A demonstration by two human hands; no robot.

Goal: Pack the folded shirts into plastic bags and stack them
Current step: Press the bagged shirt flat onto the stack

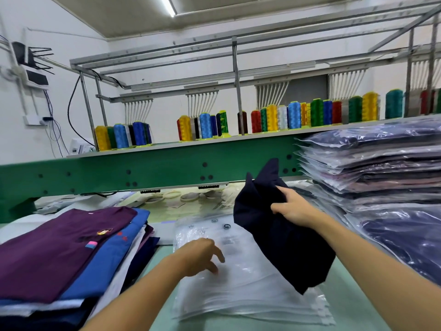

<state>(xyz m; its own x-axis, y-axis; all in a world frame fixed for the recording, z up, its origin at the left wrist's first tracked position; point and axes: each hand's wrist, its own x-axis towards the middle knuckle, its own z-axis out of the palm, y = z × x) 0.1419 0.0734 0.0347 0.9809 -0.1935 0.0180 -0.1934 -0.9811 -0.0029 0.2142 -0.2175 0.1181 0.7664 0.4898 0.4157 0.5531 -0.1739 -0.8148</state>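
Head view: right hand point(293, 207) grips navy shirt point(281, 244) above plastic bags point(250, 290).

**A:** How many shirts are out of a bag?

**B:** One navy shirt point(281, 247), at 3 o'clock. At 8 o'clock there is one pile of folded shirts point(133, 266). It has one purple shirt point(59, 247) on top and one blue shirt point(105, 271) beneath. At least three more edges show below, too blurred to count.

**A:** And bags?

**B:** One pile of empty plastic bags point(250, 295) at 6 o'clock, several deep, number unclear. One stack of bagged shirts point(372, 168) at 2 o'clock, more than ten layers.

**A:** Anything else?

**B:** Two grips: the left grip point(200, 255) and the right grip point(292, 206). Roughly thirty thread spools point(272, 120) stand on one shelf point(214, 139) at 12 o'clock.
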